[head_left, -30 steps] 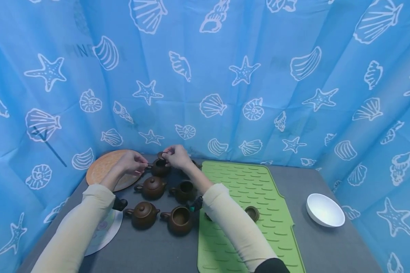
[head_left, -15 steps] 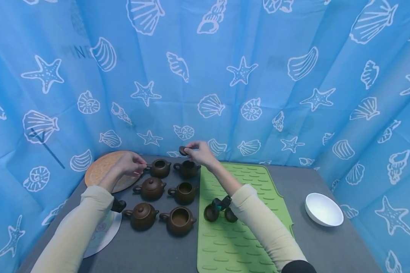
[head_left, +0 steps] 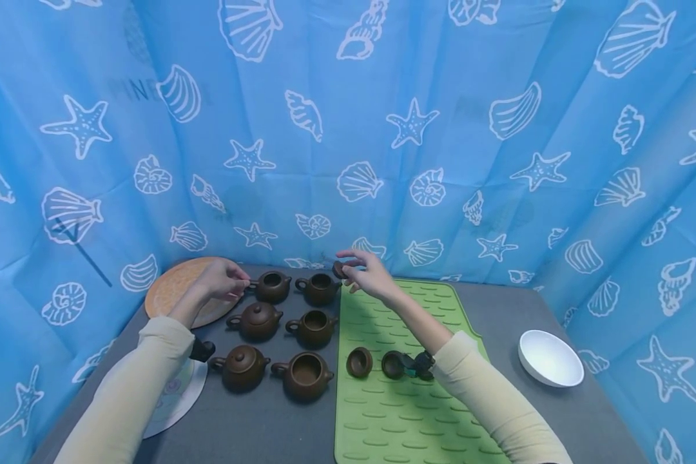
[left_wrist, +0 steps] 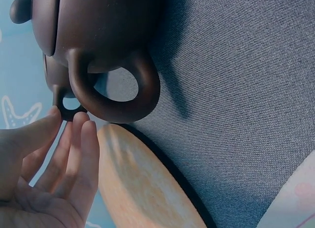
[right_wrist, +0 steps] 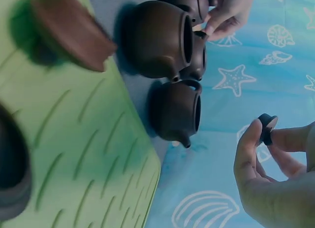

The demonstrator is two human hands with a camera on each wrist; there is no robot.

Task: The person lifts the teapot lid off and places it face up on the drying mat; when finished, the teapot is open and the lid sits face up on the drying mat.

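1. the right hand (head_left: pixel 367 274) pinches a small dark lid (head_left: pixel 339 269) between thumb and fingertips, raised above the far left corner of the green mat (head_left: pixel 417 412), probably so it can be carried clear of the pots.
2. the left hand (head_left: pixel 223 281) pinches the handle of the far-left teapot (head_left: pixel 271 286), well left of the mat, apparently to steady it; that pot stands open.
3. two lids (head_left: pixel 359 361) already lie upside down on the mat near its left edge, a likely parking place for them.
4. four pots beside the mat are open; two left of them keep their lids.
5. compared with a second ago, the right hand has moved from over the far-left teapot to the mat's corner, taking the lid with it; the left hand has stayed put.
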